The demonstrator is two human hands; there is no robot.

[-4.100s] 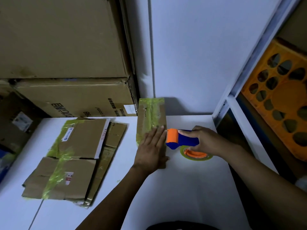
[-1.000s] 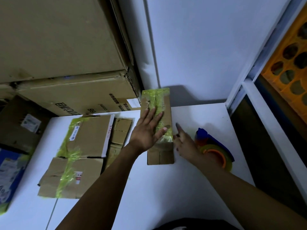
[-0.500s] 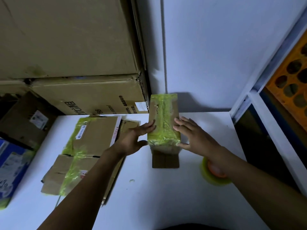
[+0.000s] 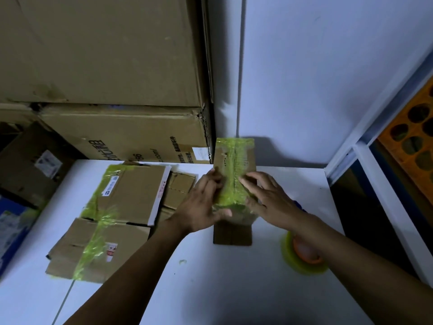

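Cardboard everywhere in this one. The lower big carton at the back of the white table is my reference point. The small box sits on the table just right of that carton's front corner, close to the wall, with its top wrapped in yellow-green tape.

Both hands are on it. The left hand holds the box's left side, fingers curled onto the top and thumb hooked round the near end. The right hand is spread wide, its fingers lying fairly straight and flat on the taped top, pressing rather than gripping.

A pile of flattened boxes with the same tape lies right in front of the big carton, and the left forearm crosses over its right edge. The tape roll, yellow-green with an orange core, is well off to the carton's right and nearer the person, partly tucked under the right forearm. An orange crate with round holes sits far right of the carton, past the white frame.
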